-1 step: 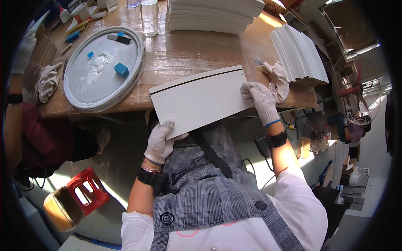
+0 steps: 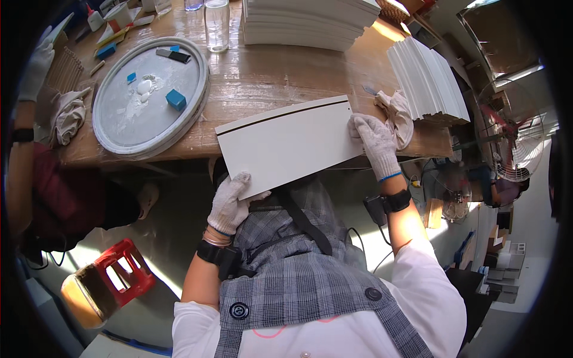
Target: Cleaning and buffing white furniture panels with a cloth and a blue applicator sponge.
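Note:
A white rectangular panel (image 2: 289,143) with a dark groove along its far long edge is held tilted over the table's front edge and my lap. My left hand (image 2: 230,203), in a white knit glove, grips its near left corner, thumb on top and the other fingers partly hidden beneath. At the panel's right end, the gloved fingers of my right hand (image 2: 375,143) are bent and closed on the edge. A crumpled cloth (image 2: 399,116) lies just beyond that hand.
Left on the table (image 2: 286,74) sits a round grey lid (image 2: 116,140) bearing white paste, blue blocks (image 2: 175,99) and a black-handled scraper (image 2: 173,56). White panels are stacked at the back (image 2: 304,27) and right (image 2: 427,83). A glass bottle (image 2: 216,27) stands nearby. Another person's gloved hand (image 2: 37,71) is far left.

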Action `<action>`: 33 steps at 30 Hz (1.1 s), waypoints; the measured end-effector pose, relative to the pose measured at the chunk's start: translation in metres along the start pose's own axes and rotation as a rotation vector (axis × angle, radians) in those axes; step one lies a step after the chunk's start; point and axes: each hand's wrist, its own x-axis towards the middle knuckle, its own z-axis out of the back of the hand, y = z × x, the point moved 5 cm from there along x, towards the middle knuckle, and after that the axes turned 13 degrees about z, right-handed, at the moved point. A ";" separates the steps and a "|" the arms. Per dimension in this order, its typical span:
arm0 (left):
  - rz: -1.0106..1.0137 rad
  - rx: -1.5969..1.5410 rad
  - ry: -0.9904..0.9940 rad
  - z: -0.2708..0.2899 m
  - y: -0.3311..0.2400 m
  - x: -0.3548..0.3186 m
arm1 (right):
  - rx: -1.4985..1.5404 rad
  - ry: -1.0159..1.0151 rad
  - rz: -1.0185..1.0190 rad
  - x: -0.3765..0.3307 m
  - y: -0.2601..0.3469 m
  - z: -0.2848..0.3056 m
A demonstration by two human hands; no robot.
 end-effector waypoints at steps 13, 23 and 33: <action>0.026 -0.066 0.116 0.004 0.004 -0.005 | -0.197 0.398 0.741 0.023 0.170 -0.214; 0.084 -0.059 0.138 0.004 -0.001 -0.007 | -0.604 0.434 0.773 0.054 0.182 -0.278; 0.083 -0.100 0.158 0.007 -0.002 -0.003 | 0.460 0.692 0.364 0.032 0.178 -0.236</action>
